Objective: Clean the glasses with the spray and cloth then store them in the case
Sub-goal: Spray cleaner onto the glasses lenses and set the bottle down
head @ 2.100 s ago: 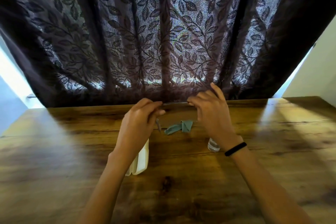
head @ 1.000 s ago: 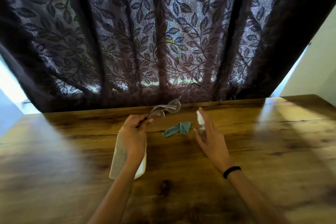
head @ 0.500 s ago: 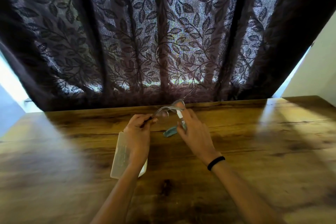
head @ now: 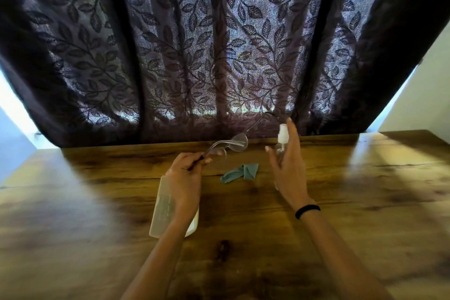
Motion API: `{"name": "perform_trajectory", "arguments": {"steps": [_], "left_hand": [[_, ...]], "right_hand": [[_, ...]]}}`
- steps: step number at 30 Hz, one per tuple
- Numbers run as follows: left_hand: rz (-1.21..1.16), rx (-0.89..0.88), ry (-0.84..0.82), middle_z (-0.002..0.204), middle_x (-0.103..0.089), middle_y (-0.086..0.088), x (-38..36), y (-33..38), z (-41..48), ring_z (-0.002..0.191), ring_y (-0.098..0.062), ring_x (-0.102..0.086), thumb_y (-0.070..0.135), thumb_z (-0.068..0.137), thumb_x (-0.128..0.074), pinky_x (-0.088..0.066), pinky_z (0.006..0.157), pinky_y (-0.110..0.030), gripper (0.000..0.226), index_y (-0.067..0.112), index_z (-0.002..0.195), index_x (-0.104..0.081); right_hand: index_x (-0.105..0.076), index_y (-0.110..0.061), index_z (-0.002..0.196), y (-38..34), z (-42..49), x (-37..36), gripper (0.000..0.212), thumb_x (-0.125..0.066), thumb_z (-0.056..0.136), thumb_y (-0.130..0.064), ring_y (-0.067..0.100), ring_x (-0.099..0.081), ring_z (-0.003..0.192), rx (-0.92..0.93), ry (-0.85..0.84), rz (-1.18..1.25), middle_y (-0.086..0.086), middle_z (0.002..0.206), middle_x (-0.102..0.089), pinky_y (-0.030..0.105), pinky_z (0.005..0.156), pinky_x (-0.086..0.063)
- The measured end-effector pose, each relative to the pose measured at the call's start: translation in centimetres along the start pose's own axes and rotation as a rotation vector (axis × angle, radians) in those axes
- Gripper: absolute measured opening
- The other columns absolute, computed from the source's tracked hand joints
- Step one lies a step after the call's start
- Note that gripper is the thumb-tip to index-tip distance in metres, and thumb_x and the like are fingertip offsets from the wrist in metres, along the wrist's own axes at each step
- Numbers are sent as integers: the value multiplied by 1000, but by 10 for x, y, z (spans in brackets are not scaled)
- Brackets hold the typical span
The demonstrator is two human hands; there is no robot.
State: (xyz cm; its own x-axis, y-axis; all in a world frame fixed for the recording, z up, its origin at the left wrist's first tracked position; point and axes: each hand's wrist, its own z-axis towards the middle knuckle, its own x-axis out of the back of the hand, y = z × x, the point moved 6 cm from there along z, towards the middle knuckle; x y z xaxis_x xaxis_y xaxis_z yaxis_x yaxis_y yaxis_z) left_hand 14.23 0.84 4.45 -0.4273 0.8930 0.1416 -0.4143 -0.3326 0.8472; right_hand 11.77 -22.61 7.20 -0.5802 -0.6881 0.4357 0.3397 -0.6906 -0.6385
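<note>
My left hand [head: 186,173] pinches one temple arm of the clear glasses [head: 231,145] and holds them up above the table, lenses pointing right, the other arm sticking up toward the curtain. My right hand [head: 288,165] grips a small clear spray bottle [head: 282,139] with a white nozzle, index finger raised beside the top, a short gap to the right of the lenses. A crumpled teal cloth [head: 239,173] lies on the table between my hands. The pale translucent case [head: 163,209] lies under my left wrist, partly hidden.
The wooden table [head: 243,251] fills the lower view. A dark leaf-patterned curtain [head: 219,44] hangs along its far edge. A white wall [head: 428,95] stands at the right. A black band [head: 307,210] circles my right wrist.
My right hand left the glasses, picked up the spray bottle from the table, brought it close to the lenses, then drew it right. My left hand keeps the glasses raised.
</note>
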Motion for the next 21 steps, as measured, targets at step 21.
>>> {"name": "perform_trajectory", "arguments": {"steps": [21], "left_hand": [[-14,40,37,81,-66,3,3,1,-1,73,1,-62,-2,72,-69,-50,68,-9,26,19,88,-69]], "right_hand": [[-17,-29,141,32,-39,22,78,-67,80,-31,6,-29,123,-174,109,49,0,140,-23,21,100,-31]]}}
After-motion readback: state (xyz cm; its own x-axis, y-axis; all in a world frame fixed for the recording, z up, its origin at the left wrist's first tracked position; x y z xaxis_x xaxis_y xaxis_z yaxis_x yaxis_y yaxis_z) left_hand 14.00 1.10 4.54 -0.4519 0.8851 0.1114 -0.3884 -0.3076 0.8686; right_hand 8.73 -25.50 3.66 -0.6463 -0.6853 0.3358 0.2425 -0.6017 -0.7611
